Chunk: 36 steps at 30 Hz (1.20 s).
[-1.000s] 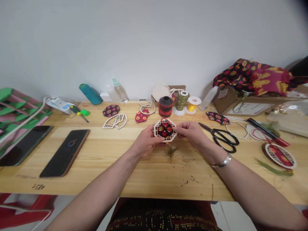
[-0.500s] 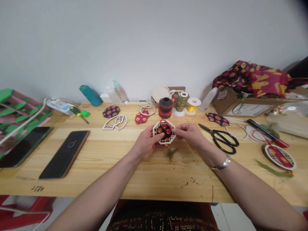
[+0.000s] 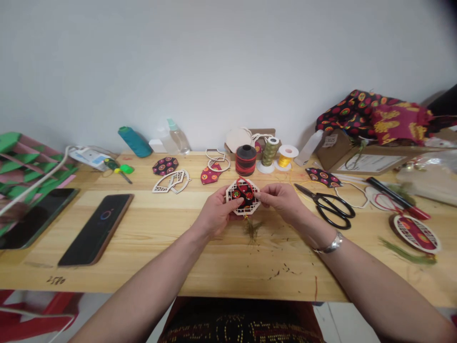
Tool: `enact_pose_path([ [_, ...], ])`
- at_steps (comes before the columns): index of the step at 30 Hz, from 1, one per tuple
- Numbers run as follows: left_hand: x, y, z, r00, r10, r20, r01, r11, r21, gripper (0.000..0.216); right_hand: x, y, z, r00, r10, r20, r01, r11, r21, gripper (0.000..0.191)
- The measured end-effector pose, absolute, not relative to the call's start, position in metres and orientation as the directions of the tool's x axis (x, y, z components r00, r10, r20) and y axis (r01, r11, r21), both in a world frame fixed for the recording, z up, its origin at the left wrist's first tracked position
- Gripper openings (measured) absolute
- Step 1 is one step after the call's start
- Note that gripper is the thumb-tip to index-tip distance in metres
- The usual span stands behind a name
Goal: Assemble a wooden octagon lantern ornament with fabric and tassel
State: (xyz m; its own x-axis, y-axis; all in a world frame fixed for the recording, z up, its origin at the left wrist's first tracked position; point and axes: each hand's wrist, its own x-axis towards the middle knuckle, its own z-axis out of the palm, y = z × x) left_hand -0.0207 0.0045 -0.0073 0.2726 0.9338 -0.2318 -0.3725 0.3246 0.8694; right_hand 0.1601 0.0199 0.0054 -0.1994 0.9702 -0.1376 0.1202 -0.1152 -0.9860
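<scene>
An octagonal pendant (image 3: 248, 206) with a pale wooden lattice frame and dark fabric with red circles is held above the table. My left hand (image 3: 216, 212) grips its left side, thumb on the front and fingers behind. At the right edge, my right hand (image 3: 280, 197) is closed in a pinch. A red cord (image 3: 240, 183) lies over the pendant's upper face, and a green tassel (image 3: 252, 230) hangs from its bottom. Black-handled scissors (image 3: 333, 209) lie to the right of my right hand. Behind the pendant stands a black and red thread spool (image 3: 245, 161).
Green (image 3: 270, 155) and yellow thread spools (image 3: 286, 156) stand by the wall. Wooden cutouts (image 3: 167, 182) and patterned fabric pieces (image 3: 165, 166) lie left of centre. Phones (image 3: 96, 228) rest at left. An oval pendant (image 3: 416, 232), a marker (image 3: 396, 196) and a cardboard box (image 3: 371, 159) are at right.
</scene>
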Motion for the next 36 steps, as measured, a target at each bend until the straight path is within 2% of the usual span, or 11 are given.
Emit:
enact_pose_path([
  [16, -0.019, 0.005, -0.01, 0.211, 0.96, -0.183, -0.357, 0.25, 0.9, 0.046, 0.162, 0.023, 0.003, -0.243, 0.96, -0.14, 0.111, -0.116, -0.987, 0.032],
  [24, -0.021, 0.003, -0.01, 0.221, 0.962, -0.158, -0.326, 0.226, 0.918, 0.045, 0.166, 0.026, 0.003, -0.317, 0.928, -0.197, 0.04, -0.195, -0.98, 0.028],
  [36, -0.022, 0.004, -0.009, 0.205, 0.969, -0.137, -0.326, 0.199, 0.924, 0.048, 0.175, 0.031, -0.002, -0.382, 0.898, -0.22, 0.007, -0.235, -0.972, 0.035],
])
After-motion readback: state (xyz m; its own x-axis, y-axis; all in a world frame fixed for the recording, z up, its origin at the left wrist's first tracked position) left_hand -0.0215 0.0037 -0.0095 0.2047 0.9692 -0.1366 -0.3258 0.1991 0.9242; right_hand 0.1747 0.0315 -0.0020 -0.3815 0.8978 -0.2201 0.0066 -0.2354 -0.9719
